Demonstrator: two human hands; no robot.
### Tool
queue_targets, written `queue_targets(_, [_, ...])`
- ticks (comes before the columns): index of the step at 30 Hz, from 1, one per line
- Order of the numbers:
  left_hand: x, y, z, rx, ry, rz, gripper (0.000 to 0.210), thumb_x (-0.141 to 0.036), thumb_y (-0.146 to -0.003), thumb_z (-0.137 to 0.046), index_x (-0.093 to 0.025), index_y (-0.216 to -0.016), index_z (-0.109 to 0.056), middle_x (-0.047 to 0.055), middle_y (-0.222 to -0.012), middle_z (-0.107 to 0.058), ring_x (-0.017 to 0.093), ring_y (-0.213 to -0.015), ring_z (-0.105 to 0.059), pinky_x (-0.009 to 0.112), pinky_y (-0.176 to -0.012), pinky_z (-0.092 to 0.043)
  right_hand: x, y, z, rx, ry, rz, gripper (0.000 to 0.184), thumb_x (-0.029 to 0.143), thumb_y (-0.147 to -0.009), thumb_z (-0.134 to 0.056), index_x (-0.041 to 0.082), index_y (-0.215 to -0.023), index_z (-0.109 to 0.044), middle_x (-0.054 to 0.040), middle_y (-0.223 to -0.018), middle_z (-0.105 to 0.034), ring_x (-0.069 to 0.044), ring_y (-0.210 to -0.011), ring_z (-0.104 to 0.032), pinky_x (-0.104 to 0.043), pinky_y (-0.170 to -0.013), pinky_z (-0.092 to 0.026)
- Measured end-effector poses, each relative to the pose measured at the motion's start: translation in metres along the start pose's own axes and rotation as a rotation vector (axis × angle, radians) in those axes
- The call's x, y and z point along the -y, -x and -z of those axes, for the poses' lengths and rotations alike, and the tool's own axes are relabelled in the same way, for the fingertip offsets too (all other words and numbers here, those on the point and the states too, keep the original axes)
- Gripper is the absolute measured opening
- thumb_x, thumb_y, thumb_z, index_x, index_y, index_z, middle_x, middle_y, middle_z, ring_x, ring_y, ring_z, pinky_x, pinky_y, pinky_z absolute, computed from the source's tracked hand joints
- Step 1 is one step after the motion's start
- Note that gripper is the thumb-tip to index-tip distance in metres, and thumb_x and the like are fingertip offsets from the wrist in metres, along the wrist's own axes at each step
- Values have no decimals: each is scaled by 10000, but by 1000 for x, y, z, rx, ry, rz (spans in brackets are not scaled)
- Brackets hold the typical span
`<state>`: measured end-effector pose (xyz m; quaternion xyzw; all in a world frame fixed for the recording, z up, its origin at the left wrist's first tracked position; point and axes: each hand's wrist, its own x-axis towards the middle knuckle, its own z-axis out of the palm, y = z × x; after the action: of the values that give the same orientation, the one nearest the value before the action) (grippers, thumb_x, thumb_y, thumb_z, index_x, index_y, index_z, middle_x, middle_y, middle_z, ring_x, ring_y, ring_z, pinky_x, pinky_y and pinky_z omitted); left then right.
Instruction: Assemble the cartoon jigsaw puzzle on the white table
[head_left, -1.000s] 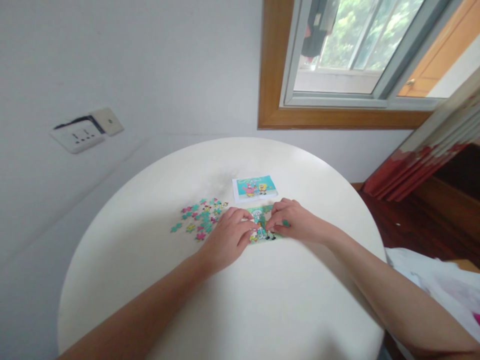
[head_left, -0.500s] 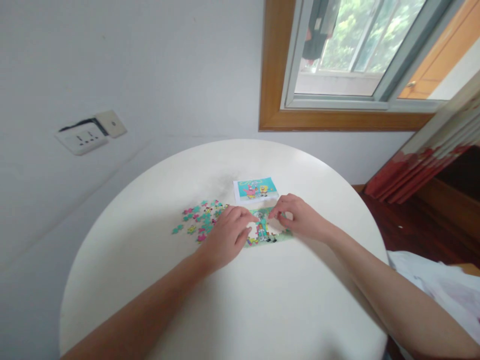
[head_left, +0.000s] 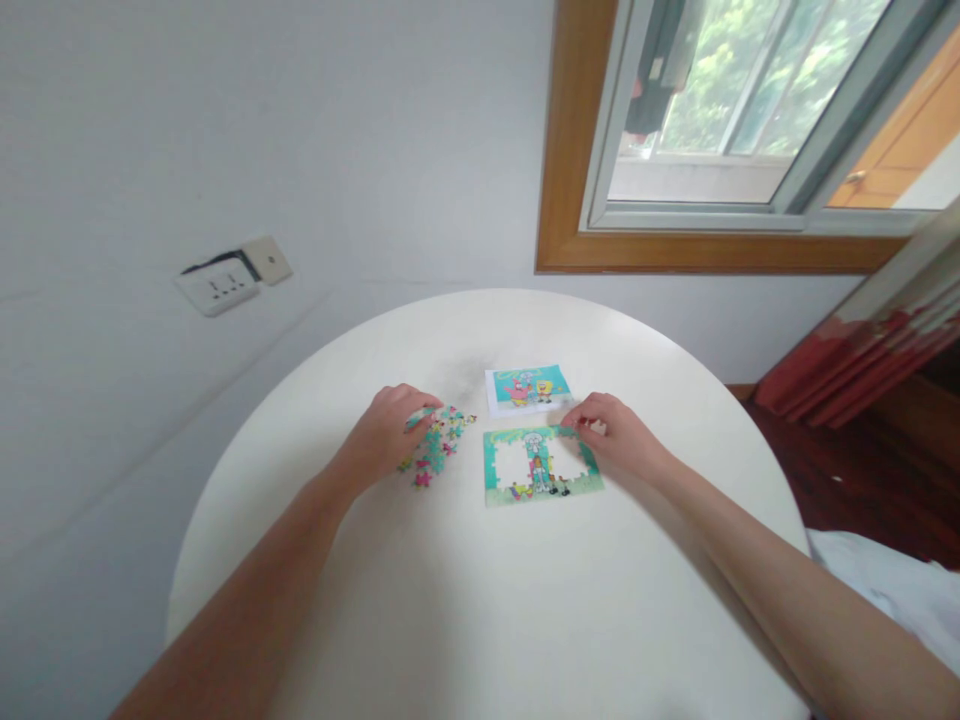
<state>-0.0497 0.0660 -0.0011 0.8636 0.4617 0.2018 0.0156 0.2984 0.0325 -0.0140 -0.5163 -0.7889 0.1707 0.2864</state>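
My left hand (head_left: 386, 430) is over the loose jigsaw pieces (head_left: 439, 445), left of the puzzle. Its thumb and fingers are apart, with pieces showing between and beneath them. At the upper right corner of the partly filled jigsaw puzzle (head_left: 538, 490) is my right hand (head_left: 607, 428). Its fingers are curled, the tips close together at the puzzle's edge; anything between them is too small to make out. The puzzle has a cartoon border and a figure down its middle, with a white gap on either side.
A small cartoon picture card (head_left: 529, 390) lies behind the puzzle. All of this rests on a round white table (head_left: 465, 600) against a wall. A socket (head_left: 220, 285) is on the wall at left, a wood-framed window (head_left: 705, 245) at right, beside a red and cream curtain (head_left: 840, 350).
My left hand has moved left, from the puzzle to the loose pieces, uncovering the puzzle's left side. My right hand has stayed near the upper right corner. The view has shifted slightly.
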Motion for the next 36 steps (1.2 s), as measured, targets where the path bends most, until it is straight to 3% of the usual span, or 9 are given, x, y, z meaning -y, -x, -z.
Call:
queue_targets(7, [5, 2, -7, 46, -24, -22, 319, -316, -868, -465, -195, -1091, -659, 85, -1033, -635, 235, -978, -548, 407, -919, -396, -2, 1, 0, 10, -12, 10, 241, 133, -796, -520, 215, -879, -731, -39, -843, -647, -178, -839, -566, -297, -766, -430])
queue_targets(12, [13, 4, 4, 106, -3, -10, 254, -342, -843, -509, -219, -969, -692, 76, -1023, -643, 236, -982, -551, 432, -940, -377, 0, 1, 0, 21, -12, 7, 253, 130, -796, -512, 216, -882, -733, -40, -846, -648, -178, -843, -564, -305, -770, -433])
queue_targets(19, [-4, 7, 17, 173, 95, -29, 208, -387, -775, -626, -248, -892, -729, 87, -1041, -620, 269, -979, -538, 441, -908, -396, 1, 2, -1, 23, -5, 11, 258, 138, -804, -496, 217, -877, -731, -42, -849, -646, -181, -846, -569, -304, -760, -435])
queue_targets(25, [-14, 7, 9, 154, 32, -35, 248, -435, -780, -621, -227, -881, -712, 63, -1009, -609, 240, -972, -526, 393, -910, -410, -2, 1, -2, 30, -6, 22, 250, 143, -804, -504, 204, -882, -734, -48, -841, -651, -176, -821, -573, -297, -760, -439])
queue_targets(36, [-21, 7, 3, 151, -33, -62, 136, -252, -752, -568, -210, -832, -669, 56, -966, -607, 236, -941, -526, 386, -890, -427, 1, 2, -2, 38, -7, 20, 260, 144, -807, -494, 206, -883, -735, -48, -862, -655, -181, -843, -580, -288, -759, -446])
